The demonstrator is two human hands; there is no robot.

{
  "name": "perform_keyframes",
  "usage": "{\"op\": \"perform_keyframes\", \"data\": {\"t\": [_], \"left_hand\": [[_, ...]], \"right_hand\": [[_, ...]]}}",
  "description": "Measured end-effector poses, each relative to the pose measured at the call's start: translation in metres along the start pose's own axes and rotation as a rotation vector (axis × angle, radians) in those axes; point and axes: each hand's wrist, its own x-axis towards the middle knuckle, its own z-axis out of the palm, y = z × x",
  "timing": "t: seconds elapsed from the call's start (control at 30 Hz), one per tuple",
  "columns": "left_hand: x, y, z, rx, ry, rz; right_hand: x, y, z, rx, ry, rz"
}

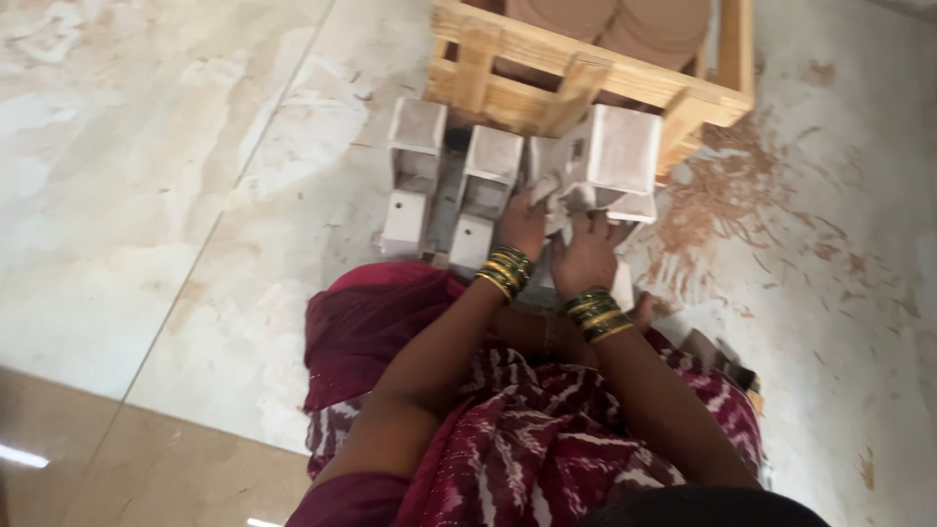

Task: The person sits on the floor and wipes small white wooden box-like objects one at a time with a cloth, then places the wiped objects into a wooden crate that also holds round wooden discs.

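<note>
Both of my hands grip a white square block mould point(617, 161) lifted a little off the floor. My left hand point(524, 226) holds its lower left side and my right hand point(587, 252) holds it from underneath. Green and gold bangles circle both wrists. To the left of the held piece, two more white moulds point(415, 166) point(485, 181) lie on the floor in a row.
A wooden crate point(547, 68) with round brown clay discs point(664, 24) stands just beyond the moulds. Brown dust point(732, 210) is scattered on the pale marble floor point(176, 195) at the right. Maroon patterned cloth point(527, 429) covers my lap.
</note>
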Motion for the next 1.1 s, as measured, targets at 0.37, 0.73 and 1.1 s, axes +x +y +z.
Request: {"op": "perform_keyframes", "data": {"t": [0.37,0.73,1.1], "left_hand": [[-0.037,-0.034,-0.007,0.004,-0.029,0.275],[-0.061,-0.026,-0.043,0.281,-0.098,0.278],[-0.078,0.012,-0.038,-0.842,-0.184,-0.259]], "right_hand": [[0.0,0.006,0.006,-0.106,0.015,-0.001],[0.005,0.004,-0.009,-0.149,0.009,-0.107],[-0.069,-0.01,-0.048,0.295,0.004,-0.374]]}}
